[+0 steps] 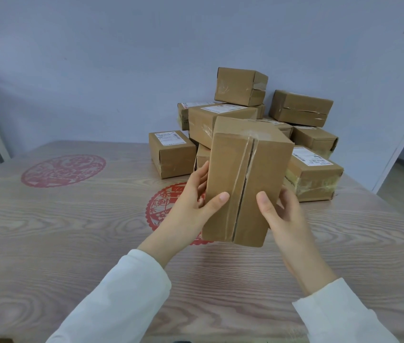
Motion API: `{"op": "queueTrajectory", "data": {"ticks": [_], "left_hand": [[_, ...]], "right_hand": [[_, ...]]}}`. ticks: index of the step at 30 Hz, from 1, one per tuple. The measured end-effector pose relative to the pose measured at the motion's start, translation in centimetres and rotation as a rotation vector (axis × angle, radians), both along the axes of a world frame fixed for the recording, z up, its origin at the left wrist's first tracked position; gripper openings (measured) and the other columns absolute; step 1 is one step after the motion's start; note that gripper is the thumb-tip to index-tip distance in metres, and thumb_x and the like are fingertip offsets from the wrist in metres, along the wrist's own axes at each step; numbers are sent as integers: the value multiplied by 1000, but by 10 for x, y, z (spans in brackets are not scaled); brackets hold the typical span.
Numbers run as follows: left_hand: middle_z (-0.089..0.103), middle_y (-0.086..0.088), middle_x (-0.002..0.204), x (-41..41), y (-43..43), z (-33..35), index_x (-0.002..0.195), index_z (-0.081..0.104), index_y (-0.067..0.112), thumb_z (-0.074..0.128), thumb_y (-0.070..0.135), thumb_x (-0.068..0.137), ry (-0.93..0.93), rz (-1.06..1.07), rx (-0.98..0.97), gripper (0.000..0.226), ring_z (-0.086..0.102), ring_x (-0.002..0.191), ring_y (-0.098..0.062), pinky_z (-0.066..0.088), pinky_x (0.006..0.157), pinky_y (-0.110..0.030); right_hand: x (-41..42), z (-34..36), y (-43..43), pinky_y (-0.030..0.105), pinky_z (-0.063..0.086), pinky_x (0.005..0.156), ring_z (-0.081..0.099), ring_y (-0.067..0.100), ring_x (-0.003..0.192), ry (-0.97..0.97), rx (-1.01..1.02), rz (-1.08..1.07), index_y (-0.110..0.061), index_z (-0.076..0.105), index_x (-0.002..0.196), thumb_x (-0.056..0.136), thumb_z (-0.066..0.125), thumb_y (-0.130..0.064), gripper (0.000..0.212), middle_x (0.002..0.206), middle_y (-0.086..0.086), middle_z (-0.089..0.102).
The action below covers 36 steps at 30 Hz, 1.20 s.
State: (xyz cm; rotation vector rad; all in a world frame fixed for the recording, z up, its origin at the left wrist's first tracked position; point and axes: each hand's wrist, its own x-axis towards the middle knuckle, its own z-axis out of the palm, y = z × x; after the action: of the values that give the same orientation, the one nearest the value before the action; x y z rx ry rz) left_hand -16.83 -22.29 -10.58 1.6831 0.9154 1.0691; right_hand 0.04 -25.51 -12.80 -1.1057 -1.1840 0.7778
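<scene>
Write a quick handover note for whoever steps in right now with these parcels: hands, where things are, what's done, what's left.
Left hand: grips the held box on its left side, thumb on the front face.
Right hand: grips its right side, thumb on the front.
Held box: in the air above the table, stood on end, taped seam towards the camera; no label shows on the faces in view.
Pile of boxes: far right of the table, several with white labels on top.
Done: one box in hand.
Left: probably turn it to find its label, set it down, then work through the pile.
</scene>
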Motion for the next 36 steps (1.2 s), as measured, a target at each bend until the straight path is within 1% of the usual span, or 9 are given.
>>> {"op": "queueTrajectory", "data": {"ticks": [5, 8, 13, 17, 19, 25, 28, 31, 36], "left_hand": [[44, 14, 136, 3, -1, 4, 148, 21, 26, 56, 49, 72, -49, 40, 27, 87, 47, 118, 2, 42, 85, -1], [47, 14, 134, 4, -1, 5, 148, 22, 26, 54, 48, 73, -49, 44, 39, 85, 49, 116, 2, 44, 84, -2], [44, 30, 117, 6, -2, 5, 144, 24, 26, 55, 44, 75, -20, 22, 63, 78, 47, 98, 20, 41, 76, 3], [49, 12, 132, 4, -1, 5, 135, 29, 24, 58, 49, 70, -82, 6, 29, 76, 51, 120, -2, 46, 91, -9], [52, 8, 129, 3, 0, 4, 127, 32, 23, 57, 51, 68, -116, 10, 12, 70, 53, 120, -7, 48, 94, -17], [50, 12, 124, 6, -2, -2, 121, 30, 23, 55, 43, 73, -87, -22, 29, 58, 52, 108, 13, 47, 80, -6], [51, 7, 129, 4, -3, -2, 120, 32, 24, 59, 64, 68, -106, -24, 34, 71, 52, 120, 0, 48, 83, -9], [55, 28, 111, 2, -7, 5, 114, 37, 34, 52, 92, 48, -124, 5, 14, 89, 54, 105, 15, 47, 76, -6], [61, 22, 101, 5, -8, 14, 109, 42, 32, 48, 76, 72, -182, 7, -88, 58, 62, 93, 9, 50, 85, -21]], "right_hand": [[-4, 2, 0, 12, 50, 77, 59, -4, 103, -52, 40, -21, -30, 51, 109, 67, 57, -50, 47, 109, -14, 62], [-3, 4, 1, 13, 51, 78, 58, 3, 110, -81, 56, -29, -24, 51, 118, 66, 58, -53, 59, 115, -12, 61], [-2, 5, 1, 16, 49, 79, 56, 1, 112, -69, 54, -40, -24, 46, 132, 59, 57, -64, 84, 121, -11, 59], [-1, 7, 1, 8, 48, 77, 58, -8, 102, -101, 91, -16, -22, 47, 129, 70, 57, -50, 66, 116, -14, 60], [-2, 8, 0, 5, 46, 76, 57, -13, 101, -117, 99, 6, -25, 45, 128, 71, 57, -45, 62, 115, -17, 58], [-1, 9, -1, 5, 47, 69, 59, -14, 90, -50, 88, 16, -25, 49, 114, 68, 60, -40, 50, 108, -12, 61], [-1, 9, 0, 4, 46, 71, 59, -13, 91, -87, 108, 2, -21, 48, 116, 70, 59, -39, 51, 106, -12, 62], [-1, 9, 1, 3, 45, 70, 58, -14, 92, -114, 123, 4, -19, 47, 119, 71, 58, -37, 53, 105, -14, 61], [0, 7, -1, 6, 47, 72, 58, -13, 98, -152, 115, 7, -16, 44, 129, 70, 59, -42, 66, 109, -16, 60]]}}
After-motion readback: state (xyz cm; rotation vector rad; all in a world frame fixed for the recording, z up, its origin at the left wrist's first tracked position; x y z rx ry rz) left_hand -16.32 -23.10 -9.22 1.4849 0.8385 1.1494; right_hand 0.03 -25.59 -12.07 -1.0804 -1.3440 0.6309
